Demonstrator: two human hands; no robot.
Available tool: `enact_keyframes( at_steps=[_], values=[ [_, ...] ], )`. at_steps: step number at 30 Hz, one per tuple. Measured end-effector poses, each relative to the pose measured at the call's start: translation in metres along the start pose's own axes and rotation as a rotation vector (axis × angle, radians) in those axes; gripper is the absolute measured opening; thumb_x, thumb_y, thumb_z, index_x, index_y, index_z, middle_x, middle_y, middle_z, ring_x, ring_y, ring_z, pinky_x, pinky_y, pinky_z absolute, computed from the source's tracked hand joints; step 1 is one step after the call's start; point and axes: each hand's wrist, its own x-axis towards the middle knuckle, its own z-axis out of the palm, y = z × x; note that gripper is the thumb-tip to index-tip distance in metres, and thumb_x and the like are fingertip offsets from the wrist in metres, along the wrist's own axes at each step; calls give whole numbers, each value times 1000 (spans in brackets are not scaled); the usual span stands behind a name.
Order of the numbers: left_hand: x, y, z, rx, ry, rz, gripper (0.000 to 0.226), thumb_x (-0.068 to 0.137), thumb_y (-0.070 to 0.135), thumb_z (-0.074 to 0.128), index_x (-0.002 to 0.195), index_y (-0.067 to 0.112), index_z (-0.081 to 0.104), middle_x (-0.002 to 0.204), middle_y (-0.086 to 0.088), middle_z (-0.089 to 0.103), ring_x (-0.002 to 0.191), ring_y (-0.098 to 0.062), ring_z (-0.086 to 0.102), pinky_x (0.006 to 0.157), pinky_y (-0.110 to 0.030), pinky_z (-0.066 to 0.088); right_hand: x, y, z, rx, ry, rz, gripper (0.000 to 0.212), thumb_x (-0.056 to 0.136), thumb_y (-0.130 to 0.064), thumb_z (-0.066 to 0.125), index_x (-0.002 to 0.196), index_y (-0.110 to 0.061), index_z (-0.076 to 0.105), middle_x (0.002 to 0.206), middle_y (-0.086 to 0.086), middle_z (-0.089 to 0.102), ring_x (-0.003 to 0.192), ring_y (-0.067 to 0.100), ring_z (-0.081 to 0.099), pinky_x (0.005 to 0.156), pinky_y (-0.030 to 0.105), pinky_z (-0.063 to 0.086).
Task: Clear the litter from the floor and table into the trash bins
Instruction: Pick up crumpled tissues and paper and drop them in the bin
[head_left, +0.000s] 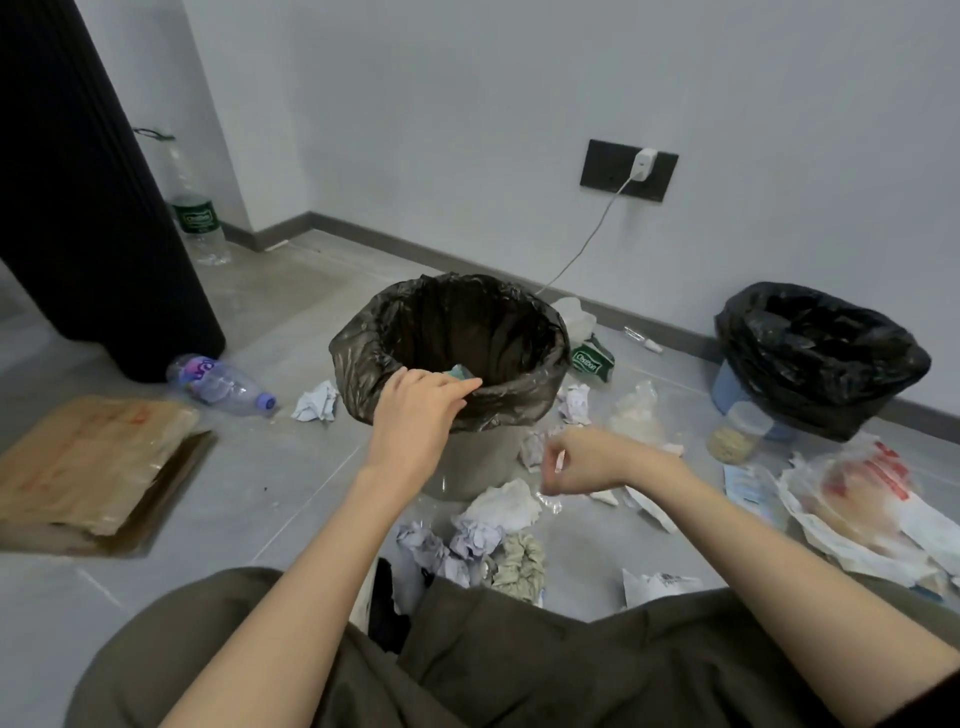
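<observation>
Early stage: left hand (415, 421) over bin (358, 353), grip on teal scrap (460, 372) unclear; right hand (582, 462) pinching white scrap (560, 460); crumpled papers (475, 538), bottle (221, 384) uncleared

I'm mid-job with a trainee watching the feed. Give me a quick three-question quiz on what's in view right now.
1. True or false: the left hand reaches over the rim of the brown-bagged bin.
2. Which one lies on its side on the floor? A) the purple-capped bottle B) the green-labelled bottle
3. Fill in: the right hand pinches a small ___ scrap.

Key: 1 true; 2 A; 3 white.
</observation>
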Motion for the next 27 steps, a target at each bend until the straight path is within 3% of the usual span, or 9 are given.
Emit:
enact_keyframes(
  at_steps=[2,5,9,12,15,18,22,27],
  values=[
    [2,-1,4,-28,11,-6,29,93,17,58,119,28,66,112,3,70,106,-21,60,106,-40,33,9,1,28,-19,-210,-25,38,81,-35,67,116,-22,60,123,3,60,104,24,59,88,42,54],
    [3,-3,7,-37,19,-17,30,94,14,56,119,27,66,115,0,69,113,-24,58,111,-42,27,27,1,73,-46,-247,-102,73,81,-33,72,143,-31,33,145,8,36,128,30,43,103,42,42],
    [6,-9,12,-49,22,-44,32,96,12,52,122,25,63,124,-4,64,128,-32,47,114,-46,23,48,-2,108,-113,-253,-117,104,73,-28,80,147,-48,10,158,10,6,143,41,14,113,50,27],
    [9,-12,18,-70,3,-52,33,97,12,49,125,25,61,128,-5,61,133,-31,42,116,-44,17,53,-6,123,-210,-312,-153,121,69,-17,84,144,-56,-2,159,2,-17,143,48,-5,111,56,30],
    [12,-13,21,-83,5,-49,34,97,10,49,126,25,60,129,-5,61,134,-31,41,116,-45,16,62,-12,132,-272,-339,-220,127,65,-8,85,144,-56,-2,157,-2,-26,142,49,-12,108,58,34],
    [12,-13,21,-102,21,-42,34,96,10,50,125,23,61,127,-5,62,132,-31,42,117,-45,15,78,-8,141,-260,-337,-240,126,62,-9,87,145,-52,3,160,3,-14,143,49,5,107,56,36],
    [14,-12,23,-106,35,-23,33,95,8,52,123,21,63,122,-6,65,128,-32,47,115,-46,16,91,6,140,-198,-204,-246,110,61,-20,86,143,-44,17,141,8,35,122,37,42,93,41,46],
    [16,-8,23,-95,28,-7,34,95,8,52,125,21,62,120,-5,66,127,-32,48,115,-47,14,91,28,136,-30,-52,-96,79,65,-27,75,130,-40,32,118,8,45,102,35,56,81,37,49]
  ],
)
